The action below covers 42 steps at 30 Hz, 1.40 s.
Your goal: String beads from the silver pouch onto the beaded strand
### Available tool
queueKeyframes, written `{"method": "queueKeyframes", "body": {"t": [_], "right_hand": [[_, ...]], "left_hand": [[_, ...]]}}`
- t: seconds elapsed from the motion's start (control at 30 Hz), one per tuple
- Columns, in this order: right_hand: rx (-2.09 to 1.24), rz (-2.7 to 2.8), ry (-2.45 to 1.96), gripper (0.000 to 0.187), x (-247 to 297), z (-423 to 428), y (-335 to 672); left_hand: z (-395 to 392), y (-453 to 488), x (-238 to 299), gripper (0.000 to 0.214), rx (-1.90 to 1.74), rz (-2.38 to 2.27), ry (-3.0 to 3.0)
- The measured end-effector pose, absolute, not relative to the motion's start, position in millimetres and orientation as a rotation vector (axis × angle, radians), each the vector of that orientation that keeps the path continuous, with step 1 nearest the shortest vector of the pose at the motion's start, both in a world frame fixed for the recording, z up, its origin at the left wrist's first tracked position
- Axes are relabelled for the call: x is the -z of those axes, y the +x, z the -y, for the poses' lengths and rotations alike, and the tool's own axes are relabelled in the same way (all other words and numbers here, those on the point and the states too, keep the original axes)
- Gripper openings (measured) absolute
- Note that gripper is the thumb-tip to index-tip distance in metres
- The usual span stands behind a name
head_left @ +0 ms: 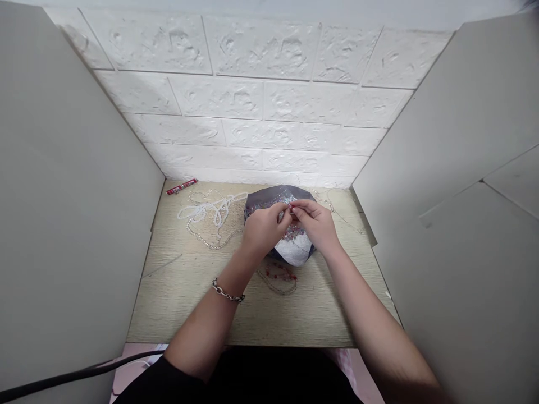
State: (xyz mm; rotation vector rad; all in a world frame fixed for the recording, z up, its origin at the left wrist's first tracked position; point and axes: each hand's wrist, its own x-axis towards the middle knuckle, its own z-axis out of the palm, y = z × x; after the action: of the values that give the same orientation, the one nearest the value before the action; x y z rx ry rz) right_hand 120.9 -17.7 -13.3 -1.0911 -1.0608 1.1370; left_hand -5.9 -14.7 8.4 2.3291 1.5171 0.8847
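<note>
My left hand (261, 229) and my right hand (318, 221) meet fingertip to fingertip above a dark-edged bag (259, 199) lying open. Between the pinched fingertips shows a small red bead (291, 207), closest to my right fingers. What my left fingers pinch is too small to make out. Inside the bag lie many small shiny beads (290, 233), partly hidden by my hands, and a white patch (295, 251) near its front. Just in front of the bag, a strand of red and clear beads (281, 276) curls on the table.
Left of the bag, a white bead strand (210, 210) and a silvery bead strand (214, 246) lie on the wooden table (189, 314). A red packet (182, 187) rests at the back left, a thin needle-like rod (164, 265) nearer. Panels and a white brick wall (261, 101) enclose three sides.
</note>
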Motion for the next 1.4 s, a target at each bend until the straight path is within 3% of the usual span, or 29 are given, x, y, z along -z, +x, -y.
{"method": "queueKeyframes", "body": {"t": [0.57, 0.97, 1.4], "right_hand": [[-0.858, 1.357, -1.153, 0.016, 20, 18, 126], [-0.492, 1.601, -1.105, 0.011, 13, 19, 132], [-0.014, 1.738, -1.133, 0.009, 3, 29, 131]], "left_hand": [[12, -7, -5, 0.032, -0.858, -1.452, 2.359], [6, -6, -8, 0.041, -0.997, -1.078, 1.734], [8, -3, -10, 0.023, -0.990, -1.004, 1.317]]}}
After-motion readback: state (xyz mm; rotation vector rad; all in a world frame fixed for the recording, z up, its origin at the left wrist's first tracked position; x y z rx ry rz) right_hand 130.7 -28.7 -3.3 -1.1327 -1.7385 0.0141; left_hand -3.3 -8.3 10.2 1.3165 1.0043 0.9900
